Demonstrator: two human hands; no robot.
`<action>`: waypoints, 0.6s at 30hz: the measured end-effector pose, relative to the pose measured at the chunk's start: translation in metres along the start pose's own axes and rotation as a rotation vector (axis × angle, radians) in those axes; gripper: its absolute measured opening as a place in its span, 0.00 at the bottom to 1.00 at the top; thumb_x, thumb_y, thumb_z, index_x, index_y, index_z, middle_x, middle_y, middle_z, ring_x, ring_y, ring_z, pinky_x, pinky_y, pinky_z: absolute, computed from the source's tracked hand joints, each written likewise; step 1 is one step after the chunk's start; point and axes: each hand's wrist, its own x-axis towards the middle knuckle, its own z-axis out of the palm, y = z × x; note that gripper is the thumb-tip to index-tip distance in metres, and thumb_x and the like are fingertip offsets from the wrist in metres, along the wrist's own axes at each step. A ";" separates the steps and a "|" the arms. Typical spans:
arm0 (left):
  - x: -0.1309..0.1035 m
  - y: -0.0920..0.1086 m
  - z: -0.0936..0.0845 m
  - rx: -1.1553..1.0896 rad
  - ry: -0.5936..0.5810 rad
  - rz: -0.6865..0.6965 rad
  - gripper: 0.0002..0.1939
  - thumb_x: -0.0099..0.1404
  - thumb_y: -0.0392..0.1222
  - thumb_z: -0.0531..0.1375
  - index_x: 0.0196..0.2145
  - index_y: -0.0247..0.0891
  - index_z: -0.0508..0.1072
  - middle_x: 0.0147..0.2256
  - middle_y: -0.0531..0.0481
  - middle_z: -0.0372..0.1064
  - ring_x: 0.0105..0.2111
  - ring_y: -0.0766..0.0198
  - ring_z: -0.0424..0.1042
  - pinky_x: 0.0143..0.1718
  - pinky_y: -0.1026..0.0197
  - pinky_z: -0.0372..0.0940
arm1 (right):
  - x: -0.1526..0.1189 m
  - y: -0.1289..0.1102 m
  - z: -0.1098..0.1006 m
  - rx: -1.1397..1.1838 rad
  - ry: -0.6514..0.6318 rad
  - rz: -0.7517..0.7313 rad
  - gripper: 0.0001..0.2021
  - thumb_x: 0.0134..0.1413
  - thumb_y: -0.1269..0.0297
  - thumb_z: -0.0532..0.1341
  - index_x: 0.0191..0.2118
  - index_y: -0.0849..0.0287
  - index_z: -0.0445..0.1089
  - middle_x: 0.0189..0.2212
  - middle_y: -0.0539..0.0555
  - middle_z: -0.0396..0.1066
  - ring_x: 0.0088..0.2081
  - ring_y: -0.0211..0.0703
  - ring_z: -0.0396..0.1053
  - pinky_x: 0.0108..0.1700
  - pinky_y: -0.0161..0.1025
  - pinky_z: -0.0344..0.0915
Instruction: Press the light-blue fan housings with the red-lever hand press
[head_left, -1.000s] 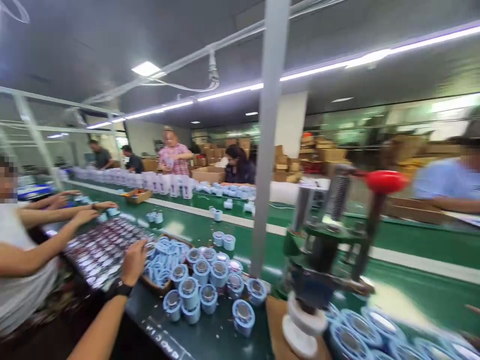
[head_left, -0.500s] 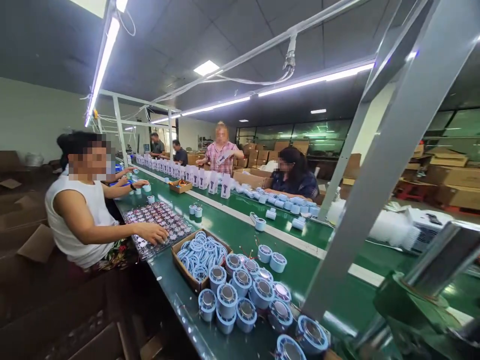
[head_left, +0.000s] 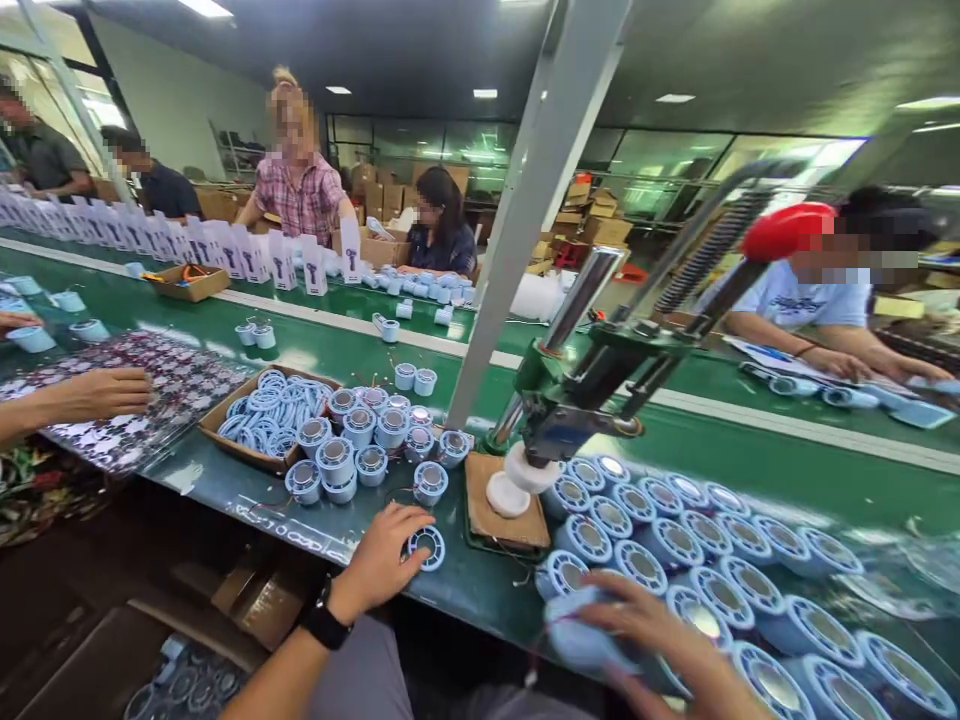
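Observation:
My left hand, with a black watch on its wrist, has its thumb and fingers around a light blue slotted ring at the bench edge. My right hand, blurred, grips a light blue cylindrical housing at the near side of many similar round units. Between the hands and farther back stands a green hand press with a white round pad over a white disc on a brown board.
A cardboard tray of blue rings sits left of more round units. A co-worker's hand hovers over a sheet of small parts. A grey post rises behind the press. Co-workers sit across the green belt.
The view has swung right and down, bringing in the press, the large group of units and both my hands. The co-worker's hand is now raised off the sheet.

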 end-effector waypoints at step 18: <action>-0.003 0.018 0.004 -0.111 0.072 -0.066 0.32 0.61 0.40 0.62 0.62 0.42 0.63 0.55 0.42 0.70 0.55 0.51 0.68 0.59 0.45 0.63 | 0.011 -0.056 0.186 0.335 0.416 0.265 0.21 0.55 0.69 0.59 0.55 0.58 0.66 0.52 0.59 0.69 0.55 0.48 0.69 0.57 0.46 0.68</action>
